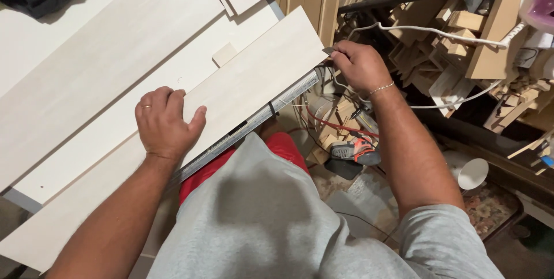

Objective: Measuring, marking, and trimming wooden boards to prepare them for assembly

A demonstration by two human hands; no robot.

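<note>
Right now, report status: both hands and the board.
Left hand flat on the long pale board. Right hand pinching a small dark tool at its end corner. White cable beside the right hand.

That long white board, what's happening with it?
A person leans over a long pale wooden board lying across other pale panels. The left hand presses flat on top of it. The right hand pinches a small dark thing at the board's far corner. Wood offcuts lie piled beside it.

Two hands (164, 120), one small wood block (224, 54), one white cup (472, 173)
</note>
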